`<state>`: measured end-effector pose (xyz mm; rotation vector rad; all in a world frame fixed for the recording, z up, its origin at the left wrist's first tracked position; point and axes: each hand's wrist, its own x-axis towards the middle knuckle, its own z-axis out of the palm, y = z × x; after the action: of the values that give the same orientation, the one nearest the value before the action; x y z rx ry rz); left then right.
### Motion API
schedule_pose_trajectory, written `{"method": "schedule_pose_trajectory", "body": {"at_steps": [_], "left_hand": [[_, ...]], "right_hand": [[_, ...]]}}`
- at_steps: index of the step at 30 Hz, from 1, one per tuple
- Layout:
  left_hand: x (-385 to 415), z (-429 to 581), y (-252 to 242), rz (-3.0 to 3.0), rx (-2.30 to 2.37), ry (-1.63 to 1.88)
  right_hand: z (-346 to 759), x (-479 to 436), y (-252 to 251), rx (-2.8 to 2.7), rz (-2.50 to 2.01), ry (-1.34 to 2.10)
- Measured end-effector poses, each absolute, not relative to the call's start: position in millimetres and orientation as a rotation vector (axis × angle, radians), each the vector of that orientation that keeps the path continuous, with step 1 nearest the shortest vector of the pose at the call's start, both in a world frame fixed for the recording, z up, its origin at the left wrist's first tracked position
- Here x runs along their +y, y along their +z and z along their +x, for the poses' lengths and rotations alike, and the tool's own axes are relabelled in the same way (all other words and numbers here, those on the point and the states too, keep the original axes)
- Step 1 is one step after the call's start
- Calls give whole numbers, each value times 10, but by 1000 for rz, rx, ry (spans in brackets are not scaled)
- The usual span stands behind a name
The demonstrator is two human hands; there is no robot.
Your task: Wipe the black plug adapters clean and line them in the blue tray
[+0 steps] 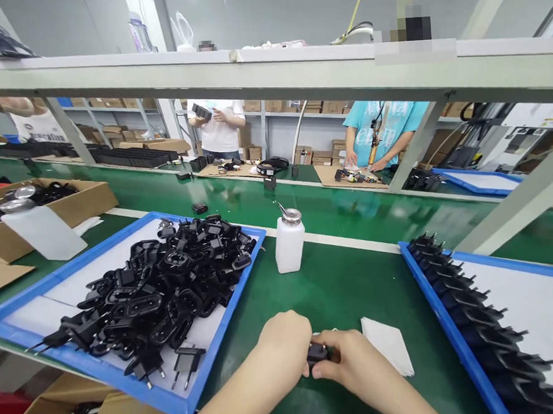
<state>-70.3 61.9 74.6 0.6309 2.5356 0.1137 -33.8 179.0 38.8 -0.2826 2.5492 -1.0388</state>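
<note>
Over the green bench, my left hand (pixel 285 341) and my right hand (pixel 349 355) meet around a small black plug housing (pixel 317 353). My right thumb and fingers pinch its right side. My left hand is curled closed against its left side, with most of its fingers hidden behind the back of the hand. A folded white cloth (pixel 388 345) lies just right of my right hand. Beyond my hands stands a white pump bottle (pixel 290 243) with a metal top. To the left, a blue-rimmed tray (pixel 218 332) bears a heap of black plug housings (pixel 169 282) with metal pins.
At right, another blue-rimmed tray (pixel 445 328) holds a row of black plugs (pixel 470 307), pins up. A second bottle (pixel 44 230) leans by a cardboard box (pixel 88 196) at left. A metal shelf beam (pixel 268 67) crosses above. Several people work across the conveyor (pixel 239 203).
</note>
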Motion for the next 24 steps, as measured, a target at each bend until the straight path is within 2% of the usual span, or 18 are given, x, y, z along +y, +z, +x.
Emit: {"method": "schedule_pose_trajectory", "body": {"at_steps": [6, 8, 14, 24], "left_hand": [[522, -710, 682, 642, 2559, 258], [434, -681, 583, 644, 2585, 467], [174, -457, 122, 634, 2334, 1476], [354, -142, -178, 318, 2031, 1985]], "right_hand": [[-296, 1784, 305, 2604, -244, -1036], [-284, 1789, 250, 2617, -229, -1086], [-239, 1802, 73, 2622, -206, -1337], [162, 2020, -217, 2648, -135, -1482]]}}
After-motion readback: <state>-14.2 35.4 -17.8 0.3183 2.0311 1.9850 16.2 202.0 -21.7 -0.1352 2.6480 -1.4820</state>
